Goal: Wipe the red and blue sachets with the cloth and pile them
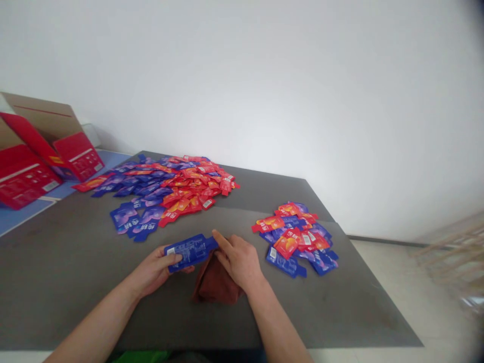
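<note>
My left hand [157,269] is closed on a blue packet [192,251], thumb on its printed face. That packet is held just above the dark table, its narrow tab pointing right. My right hand [240,257] grips a brown cloth [217,282], which hangs down below the fingers. The right index finger reaches out to the tab of the blue packet. A small pile of red and blue packets [289,242] lies to the right of my right hand. Beyond my left hand spreads a larger heap of red and blue packets [189,186].
Two red cardboard boxes [81,156] with flaps up stand at the left on a blue surface [113,159]. The dark grey table [75,282] ends at the right above a pale floor [393,282]. A white wall [264,91] rises behind it.
</note>
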The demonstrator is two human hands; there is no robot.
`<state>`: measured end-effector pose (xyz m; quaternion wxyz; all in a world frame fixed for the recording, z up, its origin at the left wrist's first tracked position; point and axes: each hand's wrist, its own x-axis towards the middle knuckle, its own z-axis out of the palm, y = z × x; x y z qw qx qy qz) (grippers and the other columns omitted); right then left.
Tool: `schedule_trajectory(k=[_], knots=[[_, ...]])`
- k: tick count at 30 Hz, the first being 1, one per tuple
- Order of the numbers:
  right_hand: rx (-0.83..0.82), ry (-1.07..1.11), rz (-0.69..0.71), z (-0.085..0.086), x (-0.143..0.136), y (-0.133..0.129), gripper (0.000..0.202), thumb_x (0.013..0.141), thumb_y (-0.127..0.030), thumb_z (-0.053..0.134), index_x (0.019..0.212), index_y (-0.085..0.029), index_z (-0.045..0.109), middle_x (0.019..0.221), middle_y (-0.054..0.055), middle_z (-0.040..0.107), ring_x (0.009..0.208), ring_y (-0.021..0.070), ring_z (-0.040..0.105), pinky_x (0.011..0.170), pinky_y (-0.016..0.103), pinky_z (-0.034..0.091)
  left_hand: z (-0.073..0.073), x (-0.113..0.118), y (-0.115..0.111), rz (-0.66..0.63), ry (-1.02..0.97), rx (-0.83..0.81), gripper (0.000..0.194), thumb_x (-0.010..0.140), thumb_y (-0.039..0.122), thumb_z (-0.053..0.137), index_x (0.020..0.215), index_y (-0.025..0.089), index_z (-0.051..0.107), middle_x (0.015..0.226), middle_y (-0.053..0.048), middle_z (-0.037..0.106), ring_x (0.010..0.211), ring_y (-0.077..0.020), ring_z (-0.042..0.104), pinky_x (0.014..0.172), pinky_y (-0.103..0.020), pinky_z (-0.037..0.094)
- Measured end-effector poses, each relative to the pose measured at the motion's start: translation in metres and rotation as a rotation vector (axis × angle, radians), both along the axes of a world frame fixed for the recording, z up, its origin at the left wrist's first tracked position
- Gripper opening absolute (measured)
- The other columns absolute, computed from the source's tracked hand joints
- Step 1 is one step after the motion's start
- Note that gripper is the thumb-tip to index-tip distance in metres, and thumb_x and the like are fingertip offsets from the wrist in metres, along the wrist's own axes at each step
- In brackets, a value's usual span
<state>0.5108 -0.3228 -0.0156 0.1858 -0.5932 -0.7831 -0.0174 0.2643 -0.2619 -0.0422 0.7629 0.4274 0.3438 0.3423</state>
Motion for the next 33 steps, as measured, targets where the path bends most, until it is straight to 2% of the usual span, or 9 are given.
schedule_trajectory(k=[4, 8, 13, 16, 21, 24, 26, 29, 33], knots=[[0.085, -0.031, 0.102, 0.001, -0.004, 0.004, 0.052, 0.098, -0.03, 0.058, 0.149, -0.034, 0.046, 0.095, 0.003, 0.063, 0.089, 0.0198, 0.058, 0.082, 0.03, 0.045, -0.005, 0.001, -0.001, -0.064, 0.023, 0.033, 0.031, 0.068, 0.03, 0.086, 0.091, 0.011, 0.078, 0.087, -0.012, 0.079, 0.077, -0.0244, 0.071, 0.077, -0.035, 0.057], [0.081, 0.02, 0.157, 0.006, -0.002, -0.003, 0.027, 0.096, -0.027, 0.061, 0.122, -0.027, 0.067, 0.095, 0.004, 0.064, 0.089, 0.0198, 0.058, 0.08, 0.03, 0.043, -0.005, 0.0, 0.0, -0.107, 0.05, 0.04, 0.038, 0.068, 0.038, 0.087, 0.092, 0.011, 0.077, 0.086, -0.01, 0.078, 0.078, -0.0228, 0.069, 0.079, -0.033, 0.054], [-0.146, 0.484, 0.235, 0.031, 0.009, -0.017, 0.014, 0.097, -0.027, 0.061, 0.099, -0.025, 0.074, 0.081, -0.001, 0.062, 0.075, 0.0126, 0.057, 0.068, 0.024, 0.039, -0.003, 0.001, -0.001, -0.129, 0.103, 0.096, 0.035, 0.075, 0.045, 0.081, 0.078, 0.011, 0.073, 0.072, -0.005, 0.07, 0.064, -0.0142, 0.059, 0.062, -0.023, 0.045], [-0.342, 0.763, 0.176, 0.038, 0.016, -0.021, 0.018, 0.094, -0.034, 0.064, 0.086, -0.022, 0.074, 0.07, -0.004, 0.056, 0.065, 0.0105, 0.05, 0.06, 0.023, 0.033, -0.004, 0.003, -0.002, -0.145, 0.123, 0.099, 0.034, 0.078, 0.045, 0.079, 0.075, 0.012, 0.071, 0.071, -0.003, 0.068, 0.063, -0.0132, 0.056, 0.06, -0.022, 0.041], [-0.589, 0.993, -0.013, 0.016, 0.018, -0.014, 0.033, 0.089, -0.04, 0.063, 0.065, -0.018, 0.06, 0.056, -0.008, 0.037, 0.053, 0.0086, 0.031, 0.05, 0.024, 0.021, -0.009, 0.002, -0.003, -0.145, 0.132, 0.141, 0.033, 0.08, 0.044, 0.078, 0.076, 0.012, 0.072, 0.069, -0.001, 0.064, 0.063, -0.0123, 0.052, 0.06, -0.022, 0.04], [-0.604, 1.04, -0.065, 0.002, 0.021, -0.011, 0.032, 0.085, -0.042, 0.064, 0.064, -0.018, 0.058, 0.057, -0.008, 0.036, 0.054, 0.0084, 0.03, 0.051, 0.024, 0.021, -0.01, -0.001, -0.002, -0.174, 0.076, 0.142, 0.038, 0.079, 0.05, 0.078, 0.081, 0.013, 0.073, 0.071, -0.002, 0.065, 0.066, -0.0146, 0.055, 0.063, -0.024, 0.043], [-0.596, 1.086, -0.099, -0.004, 0.024, -0.011, 0.033, 0.083, -0.043, 0.065, 0.064, -0.018, 0.058, 0.058, -0.007, 0.037, 0.055, 0.0086, 0.031, 0.052, 0.024, 0.023, -0.011, -0.002, -0.001, -0.192, 0.027, 0.155, 0.042, 0.077, 0.054, 0.078, 0.085, 0.013, 0.074, 0.077, -0.004, 0.069, 0.074, -0.0177, 0.06, 0.072, -0.026, 0.046], [-0.615, 1.136, -0.126, -0.006, 0.024, -0.011, 0.034, 0.082, -0.046, 0.065, 0.065, -0.018, 0.058, 0.058, -0.007, 0.041, 0.054, 0.0087, 0.033, 0.053, 0.024, 0.024, -0.01, -0.003, 0.0, -0.228, -0.006, 0.149, 0.047, 0.074, 0.057, 0.08, 0.093, 0.014, 0.077, 0.087, -0.008, 0.075, 0.085, -0.023, 0.065, 0.084, -0.031, 0.049], [-0.615, 1.146, -0.065, -0.006, 0.01, -0.006, 0.034, 0.082, -0.046, 0.065, 0.065, -0.018, 0.057, 0.058, -0.007, 0.041, 0.054, 0.0083, 0.033, 0.051, 0.023, 0.021, -0.011, -0.001, 0.001, -0.213, 0.01, 0.083, 0.051, 0.071, 0.052, 0.084, 0.104, 0.015, 0.078, 0.098, -0.01, 0.078, 0.09, -0.0259, 0.069, 0.087, -0.034, 0.05]])
